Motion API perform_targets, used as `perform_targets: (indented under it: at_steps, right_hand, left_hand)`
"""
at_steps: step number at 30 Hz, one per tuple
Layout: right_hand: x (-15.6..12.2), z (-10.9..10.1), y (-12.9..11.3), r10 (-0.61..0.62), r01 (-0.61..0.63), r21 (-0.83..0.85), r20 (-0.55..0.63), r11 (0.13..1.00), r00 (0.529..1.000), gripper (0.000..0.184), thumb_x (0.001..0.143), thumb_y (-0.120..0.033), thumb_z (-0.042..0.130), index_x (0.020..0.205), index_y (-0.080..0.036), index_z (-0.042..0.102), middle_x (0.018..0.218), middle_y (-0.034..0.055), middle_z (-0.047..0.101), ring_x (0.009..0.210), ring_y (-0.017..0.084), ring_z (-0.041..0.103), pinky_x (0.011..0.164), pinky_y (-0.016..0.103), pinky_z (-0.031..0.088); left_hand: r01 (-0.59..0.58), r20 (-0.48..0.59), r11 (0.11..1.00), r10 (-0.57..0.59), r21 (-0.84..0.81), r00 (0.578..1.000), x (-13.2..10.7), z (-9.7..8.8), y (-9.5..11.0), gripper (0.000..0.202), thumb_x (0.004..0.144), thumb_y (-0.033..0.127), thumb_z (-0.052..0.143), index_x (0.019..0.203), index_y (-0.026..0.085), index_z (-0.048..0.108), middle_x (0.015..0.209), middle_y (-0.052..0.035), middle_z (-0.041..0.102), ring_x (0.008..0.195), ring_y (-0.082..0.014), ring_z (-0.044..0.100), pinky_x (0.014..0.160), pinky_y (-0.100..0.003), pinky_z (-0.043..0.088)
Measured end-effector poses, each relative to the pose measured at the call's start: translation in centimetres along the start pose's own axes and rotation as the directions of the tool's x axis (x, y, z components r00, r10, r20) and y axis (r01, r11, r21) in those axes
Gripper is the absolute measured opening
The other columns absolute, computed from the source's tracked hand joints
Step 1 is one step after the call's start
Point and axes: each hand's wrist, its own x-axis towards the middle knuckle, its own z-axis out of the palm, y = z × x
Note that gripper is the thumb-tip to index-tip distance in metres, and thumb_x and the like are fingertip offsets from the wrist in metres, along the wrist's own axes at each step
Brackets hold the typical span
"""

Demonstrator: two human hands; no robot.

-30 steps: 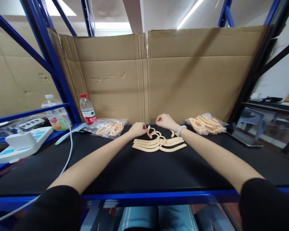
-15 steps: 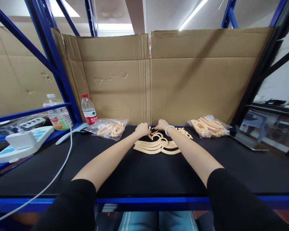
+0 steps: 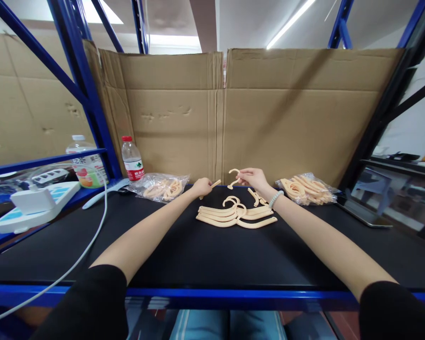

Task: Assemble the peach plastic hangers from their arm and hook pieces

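My left hand [image 3: 202, 187] is closed around a beige plastic hanger arm [image 3: 216, 183], whose end sticks out to the right. My right hand [image 3: 252, 178] pinches a curved beige hanger hook [image 3: 233, 171] above the table, a little apart from the left hand. Between my forearms, several beige hangers [image 3: 217, 222] lie overlapped in a row, their hooks pointing away from me. A small heap of loose hanger pieces [image 3: 258, 198] lies behind my right wrist, partly hidden by it.
Clear bags of beige pieces lie at the left [image 3: 163, 186] and right [image 3: 306, 189]. A red-capped bottle [image 3: 131, 163] stands beside the cardboard wall [image 3: 177, 118]. A white cable [image 3: 99, 224] runs over the black table's left side; a flat dark device [image 3: 366, 215] lies right.
My hands have moved apart, the right one up and to the right with a hook, the left one slightly left with a hanger arm. The row of hangers stays put.
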Motion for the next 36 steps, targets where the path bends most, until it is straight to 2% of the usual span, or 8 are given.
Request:
perform_targets:
  at_steps: [4,8,9,12,17,26,31,36]
  right_hand:
    - [-3.2,-1.6,-1.0,-0.063,0.052,0.165,0.063,0.985,0.996,0.022,0.073,-0.030,0.072,0.080,-0.011,0.064,0.075,0.0081,0.071,0.057,0.009,0.062,0.049,0.017,0.049]
    - [-5.9,-2.1,-1.8,-0.067,0.038,0.263,0.099,0.964,0.993,0.032,0.068,-0.039,0.075,0.078,-0.013,0.063,0.072,0.0071,0.070,0.055,0.010,0.061,0.046,0.018,0.047]
    - [-6.4,-2.1,-2.0,-0.060,0.030,0.275,0.103,0.961,0.993,0.033,0.068,-0.041,0.076,0.079,-0.013,0.062,0.072,0.0068,0.070,0.054,0.010,0.062,0.045,0.018,0.047]
    - [-7.8,-1.9,-2.4,-0.051,0.017,0.309,0.102,0.951,0.993,0.036,0.068,-0.044,0.076,0.080,-0.015,0.060,0.071,0.0058,0.070,0.052,0.010,0.062,0.044,0.017,0.047]
    - [-9.4,-1.3,-2.7,-0.067,0.026,0.288,0.131,0.957,0.989,0.038,0.070,-0.047,0.074,0.082,-0.016,0.056,0.069,0.0042,0.068,0.050,0.012,0.064,0.042,0.017,0.047]
    - [-10.8,-0.6,-2.8,-0.146,0.117,0.215,0.123,0.970,0.982,0.037,0.073,-0.050,0.070,0.083,-0.017,0.055,0.065,0.0029,0.068,0.052,0.016,0.066,0.045,0.022,0.051]
    - [-11.2,-0.2,-2.9,-0.118,0.078,0.266,0.138,0.961,0.983,0.034,0.073,-0.046,0.071,0.084,-0.017,0.057,0.066,0.0035,0.069,0.055,0.016,0.067,0.049,0.023,0.053]
    - [-12.0,0.5,-3.1,-0.046,-0.030,0.263,0.276,0.964,0.960,0.029,0.068,-0.040,0.075,0.079,-0.015,0.063,0.069,0.0016,0.067,0.062,0.013,0.065,0.056,0.023,0.054]
  left_hand:
    - [-0.040,0.011,0.969,0.044,-0.244,0.999,-1.9,-1.7,0.9,0.010,0.082,0.016,0.052,0.078,0.013,0.060,0.078,-0.0076,0.069,0.081,-0.0208,0.067,0.073,-0.030,0.053]
    - [-0.088,0.022,0.878,0.111,-0.470,0.994,-5.2,-2.5,2.3,0.006,0.090,0.018,0.044,0.088,0.016,0.049,0.094,-0.0088,0.069,0.080,-0.0146,0.068,0.071,-0.028,0.055]
    - [-0.102,0.030,0.837,0.140,-0.538,0.990,-6.2,-2.5,2.6,0.005,0.091,0.018,0.043,0.089,0.017,0.046,0.096,-0.0087,0.069,0.080,-0.0135,0.068,0.072,-0.029,0.055]
    - [-0.047,0.087,0.540,0.220,-0.840,0.972,-9.1,-2.0,3.2,0.010,0.094,0.025,0.044,0.089,0.019,0.039,0.088,-0.0078,0.070,0.075,-0.0145,0.069,0.071,-0.030,0.055]
    - [-0.050,0.043,0.382,0.232,-0.923,0.972,-12.5,-0.6,3.9,0.021,0.093,0.038,0.049,0.095,0.021,0.035,0.079,-0.0037,0.070,0.071,-0.0156,0.070,0.071,-0.032,0.056]
    - [-0.104,-0.028,0.397,0.194,-0.912,0.981,-13.7,1.3,4.4,0.047,0.065,0.031,0.080,0.092,0.018,0.044,0.077,-0.0008,0.068,0.072,-0.0154,0.068,0.074,-0.031,0.055]
    - [-0.091,-0.037,0.426,0.133,-0.900,0.990,-13.9,1.6,4.3,0.040,0.062,0.028,0.081,0.085,0.016,0.050,0.071,0.0006,0.066,0.069,-0.0155,0.068,0.075,-0.033,0.056]
    - [-0.123,-0.090,0.438,0.096,-0.890,0.991,-14.0,1.7,4.2,0.037,0.063,0.029,0.080,0.082,0.015,0.052,0.072,-0.0010,0.068,0.069,-0.0168,0.068,0.074,-0.033,0.056]
